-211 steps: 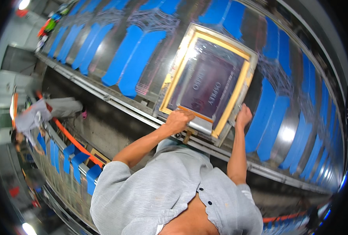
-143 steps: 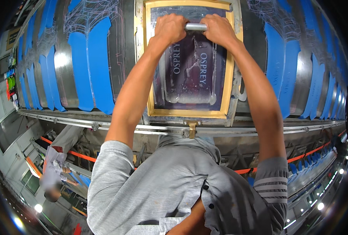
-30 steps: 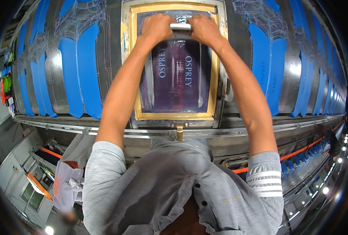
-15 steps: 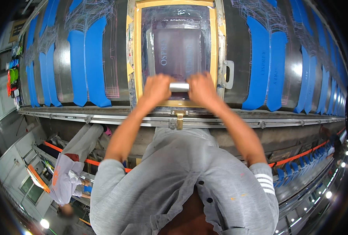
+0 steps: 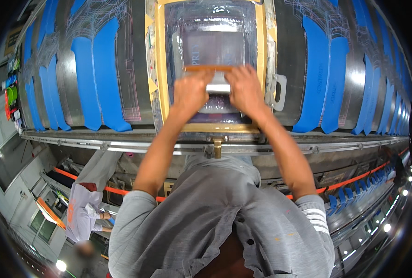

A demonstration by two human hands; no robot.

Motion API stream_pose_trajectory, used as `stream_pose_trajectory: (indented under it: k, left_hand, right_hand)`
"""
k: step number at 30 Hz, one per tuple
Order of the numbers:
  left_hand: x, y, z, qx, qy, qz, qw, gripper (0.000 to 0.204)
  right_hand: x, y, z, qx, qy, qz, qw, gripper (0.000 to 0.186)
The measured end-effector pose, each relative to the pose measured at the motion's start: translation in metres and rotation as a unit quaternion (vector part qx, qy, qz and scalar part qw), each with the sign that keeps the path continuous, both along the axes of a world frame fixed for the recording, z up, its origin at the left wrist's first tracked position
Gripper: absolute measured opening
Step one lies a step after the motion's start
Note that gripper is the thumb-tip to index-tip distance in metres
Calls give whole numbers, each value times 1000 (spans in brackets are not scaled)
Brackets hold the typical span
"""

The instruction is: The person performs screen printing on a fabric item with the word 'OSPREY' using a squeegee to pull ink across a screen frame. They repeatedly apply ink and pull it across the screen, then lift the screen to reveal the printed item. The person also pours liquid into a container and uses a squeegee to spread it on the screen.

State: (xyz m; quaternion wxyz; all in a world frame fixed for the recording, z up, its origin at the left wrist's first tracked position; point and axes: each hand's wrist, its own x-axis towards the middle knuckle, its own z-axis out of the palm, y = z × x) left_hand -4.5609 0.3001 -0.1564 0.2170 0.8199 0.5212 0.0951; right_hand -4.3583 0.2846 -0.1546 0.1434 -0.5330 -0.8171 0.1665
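A long grey metal table runs across the view, blue fabric pieces laid flat in rows along it. A yellow-framed printing screen lies on the table in front of the person, probably so its mesh sits flat on the piece beneath. On that mesh, an orange-edged squeegee with a pale handle is gripped from both ends: left hand and right hand, fingers closed around it, evidently for even pressure.

Yellow-framed rectangular printing screen on table.
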Motion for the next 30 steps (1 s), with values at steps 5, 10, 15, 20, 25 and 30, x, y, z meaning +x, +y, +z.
stream_pose_trajectory:
  k: [5,10,15,20,25,30]
  left_hand:
    - [-13,-101,21,-1,-60,0,998,48]
    - [-15,-8,36,-139,39,-36,989,45]
    - [12,157,14,-18,45,-34,998,28]
    - [19,167,-5,-1,64,-27,998,50]
    - [-1,16,-3,-10,-16,0,1000,51]
    - [-8,-101,14,8,-81,-14,997,41]
  right_hand:
    - [-17,-105,20,-64,7,-9,998,27]
    - [-4,-15,30,-121,-41,23,992,20]
    - [28,156,-5,-28,-95,14,995,18]
    - [28,162,-21,3,-32,1,999,23]
    - [2,16,-2,-17,17,-3,1000,40]
    - [-12,-109,15,-94,-4,-13,995,36]
